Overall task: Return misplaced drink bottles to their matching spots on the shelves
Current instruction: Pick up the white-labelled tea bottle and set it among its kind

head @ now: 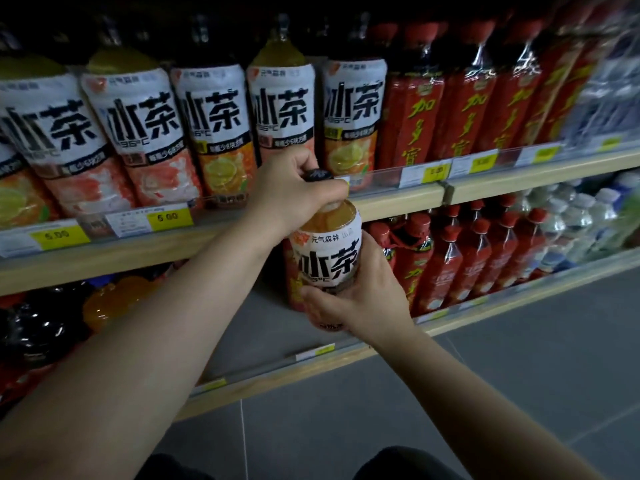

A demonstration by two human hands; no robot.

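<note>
I hold one white-labelled iced tea bottle (327, 252) with black characters and amber liquid, upright, in front of the lower shelf. My left hand (294, 188) grips its black cap and neck from above. My right hand (360, 299) wraps around its lower body from the right and underneath. On the upper shelf (221, 230) stands a row of matching white-labelled tea bottles (214, 133), some with orange lemon art, some with pink art.
Red-labelled drink bottles (415, 109) fill the upper shelf's right part and the lower shelf (460, 258). Clear water bottles (575, 230) stand far right. Dark and orange soda bottles (62, 313) sit lower left. A bare grey gap (249, 323) shows on the lower shelf behind the held bottle.
</note>
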